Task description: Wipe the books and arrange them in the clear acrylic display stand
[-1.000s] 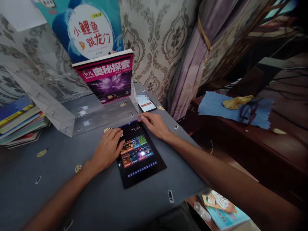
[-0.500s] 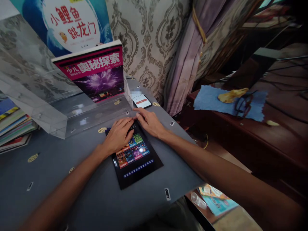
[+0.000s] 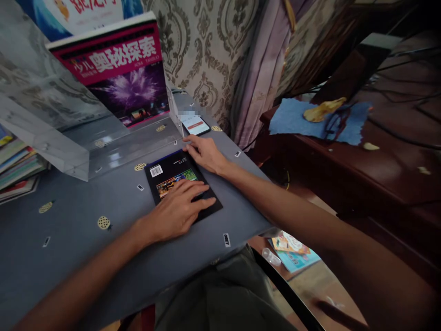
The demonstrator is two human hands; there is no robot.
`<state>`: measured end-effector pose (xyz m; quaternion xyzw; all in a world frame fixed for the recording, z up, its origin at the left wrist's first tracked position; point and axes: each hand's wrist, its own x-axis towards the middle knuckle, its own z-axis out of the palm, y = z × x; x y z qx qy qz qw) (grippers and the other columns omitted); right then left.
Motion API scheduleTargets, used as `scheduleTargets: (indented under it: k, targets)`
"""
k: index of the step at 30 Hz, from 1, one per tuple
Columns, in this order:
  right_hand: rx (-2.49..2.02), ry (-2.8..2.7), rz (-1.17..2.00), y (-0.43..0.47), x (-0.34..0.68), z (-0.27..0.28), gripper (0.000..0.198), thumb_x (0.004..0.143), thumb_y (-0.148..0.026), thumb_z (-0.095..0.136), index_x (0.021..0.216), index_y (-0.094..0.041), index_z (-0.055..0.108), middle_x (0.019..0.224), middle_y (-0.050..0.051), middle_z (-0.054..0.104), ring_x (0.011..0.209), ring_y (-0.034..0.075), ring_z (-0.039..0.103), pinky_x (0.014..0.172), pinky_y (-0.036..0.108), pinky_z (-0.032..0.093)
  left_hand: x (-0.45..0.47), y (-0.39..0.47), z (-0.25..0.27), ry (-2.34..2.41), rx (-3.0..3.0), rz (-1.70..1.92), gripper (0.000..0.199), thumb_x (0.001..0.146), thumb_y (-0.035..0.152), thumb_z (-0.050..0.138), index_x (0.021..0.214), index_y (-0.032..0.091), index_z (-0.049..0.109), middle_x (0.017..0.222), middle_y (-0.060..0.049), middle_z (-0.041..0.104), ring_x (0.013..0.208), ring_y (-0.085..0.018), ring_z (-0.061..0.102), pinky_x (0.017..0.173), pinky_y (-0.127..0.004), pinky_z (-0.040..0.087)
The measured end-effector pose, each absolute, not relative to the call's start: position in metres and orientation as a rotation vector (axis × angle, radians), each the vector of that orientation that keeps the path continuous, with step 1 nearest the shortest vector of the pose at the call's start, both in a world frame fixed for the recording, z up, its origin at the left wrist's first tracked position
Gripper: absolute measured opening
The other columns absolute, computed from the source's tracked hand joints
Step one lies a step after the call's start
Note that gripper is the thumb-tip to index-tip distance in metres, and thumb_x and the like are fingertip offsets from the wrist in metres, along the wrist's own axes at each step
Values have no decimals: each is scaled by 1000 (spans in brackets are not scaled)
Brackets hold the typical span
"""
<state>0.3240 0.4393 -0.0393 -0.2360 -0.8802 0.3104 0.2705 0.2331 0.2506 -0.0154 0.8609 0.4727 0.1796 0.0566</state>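
Sliding open left hand (image 3: 182,209) down, baring barcode (image 3: 156,170), working black book (image 3: 172,166) at 6 o'clock; cannot tell grip of right hand (image 3: 206,154).

Two hands (image 3: 179,209) (image 3: 206,155) and one black book (image 3: 171,170) lie mid-frame, two standing books (image 3: 129,80) (image 3: 119,14) upper left, one book stack (image 3: 21,168) far left, one phone (image 3: 196,124) above centre, one blue cloth (image 3: 285,122) right, two booklets (image 3: 292,243) (image 3: 300,261) lower right.

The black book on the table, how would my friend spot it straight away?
Find the grey table with yellow pineapple prints. Near its right edge, the black book lies under the spread left hand. Unlike the pink-and-purple book standing up beyond it, this one lies flat and shows a white barcode.
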Motion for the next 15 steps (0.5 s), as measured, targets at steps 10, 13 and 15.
scheduleTargets:
  k: [10, 13, 15]
  targets:
    - [-633, -2414, 817, 438, 326, -38, 32, 97, -16, 49, 125, -14, 64, 101, 8, 79, 83, 21, 68, 80, 33, 49, 238, 237, -15, 1455, 2608, 501, 40, 96, 9, 43, 131, 21, 59, 138, -12, 60, 132, -25, 53, 109, -53, 46]
    - [-614, -2465, 706, 436, 328, -38, 32, 98, -21, 48, 126, -15, 64, 106, 9, 77, 93, 24, 68, 84, 36, 50, 216, 234, -17, 1580, 2600, 576, 36, 99, 12, 41, 128, 20, 61, 132, -11, 64, 127, -24, 57, 109, -52, 47]
    - [-587, -2511, 591, 430, 328, -37, 32, 99, -21, 46, 125, -15, 64, 108, 12, 75, 101, 27, 66, 90, 40, 49, 194, 232, -20, 1766, 2525, 666, 32, 101, 17, 42, 126, 19, 62, 130, -12, 64, 123, -25, 59, 107, -53, 48]
